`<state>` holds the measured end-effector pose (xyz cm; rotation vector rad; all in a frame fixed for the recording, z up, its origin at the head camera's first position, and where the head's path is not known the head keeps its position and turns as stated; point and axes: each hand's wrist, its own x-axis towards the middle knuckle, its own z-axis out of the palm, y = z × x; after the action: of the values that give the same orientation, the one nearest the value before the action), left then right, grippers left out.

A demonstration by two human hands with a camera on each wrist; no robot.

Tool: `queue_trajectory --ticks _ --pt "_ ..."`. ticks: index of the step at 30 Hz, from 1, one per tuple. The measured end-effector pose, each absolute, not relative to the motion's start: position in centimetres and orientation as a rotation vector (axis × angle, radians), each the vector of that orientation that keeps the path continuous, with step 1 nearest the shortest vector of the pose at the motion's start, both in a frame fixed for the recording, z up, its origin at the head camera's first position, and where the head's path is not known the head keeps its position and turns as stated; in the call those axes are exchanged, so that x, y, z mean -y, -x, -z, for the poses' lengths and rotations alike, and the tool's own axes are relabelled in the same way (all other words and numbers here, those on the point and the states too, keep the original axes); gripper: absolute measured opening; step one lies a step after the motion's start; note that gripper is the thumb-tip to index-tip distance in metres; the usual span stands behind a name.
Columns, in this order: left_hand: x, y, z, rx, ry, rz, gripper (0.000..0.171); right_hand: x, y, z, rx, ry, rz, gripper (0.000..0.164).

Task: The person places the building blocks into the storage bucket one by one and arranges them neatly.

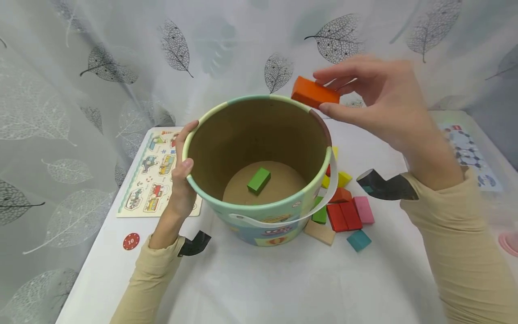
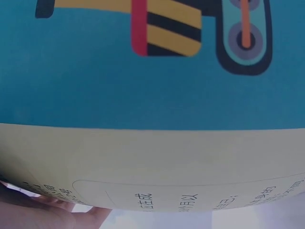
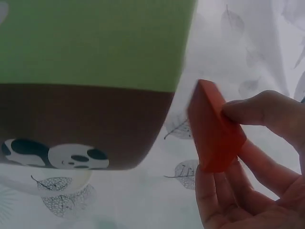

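A patterned toy bucket [image 1: 259, 130] stands mid-table with its pale handle [image 1: 279, 222] hanging down in front. My left hand [image 1: 183, 175] grips the rim on the left side, its thumb over the edge. In the left wrist view, the bucket's printed wall [image 2: 143, 100] hides most of that hand [image 2: 52, 214]. Between thumb and fingers, my right hand [image 1: 376, 94] pinches an orange block [image 1: 314, 92] at the bucket's back right rim. The right wrist view shows this block [image 3: 212, 129] beside the outer wall. On the bucket's floor lies a green block [image 1: 259, 181].
Right of the bucket lie loose blocks: red ones [image 1: 344, 216], a pink one [image 1: 364, 210], a teal one [image 1: 359, 240], a plain wooden one [image 1: 319, 232] and some yellow. A picture board [image 1: 154, 180] and red token [image 1: 131, 241] lie left. A clear container [image 1: 477, 157] stands far right.
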<state>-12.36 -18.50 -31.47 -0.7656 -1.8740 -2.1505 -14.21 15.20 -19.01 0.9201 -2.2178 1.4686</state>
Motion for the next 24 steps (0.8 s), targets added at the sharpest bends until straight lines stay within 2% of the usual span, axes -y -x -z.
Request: queue_trajectory --ticks 5,13,18,24 --pt "18.0 11.8 30.8 1.877 0.777 2.154 0.073 -14.3 14.1 18.9 2.177 -1.056 -1.470 0.043" --pt "19.1 12.9 32.2 1.873 0.765 2.146 0.080 -14.8 13.9 18.7 2.156 -1.115 -1.463 0.047" --pt "19.1 13.1 32.4 1.861 0.781 2.146 0.082 -16.7 14.9 20.3 2.169 -1.016 -1.550 0.044" --pt "18.7 12.7 32.0 1.879 0.746 2.118 0.081 -19.9 17.9 25.8 2.486 -0.688 -1.440 0.037"
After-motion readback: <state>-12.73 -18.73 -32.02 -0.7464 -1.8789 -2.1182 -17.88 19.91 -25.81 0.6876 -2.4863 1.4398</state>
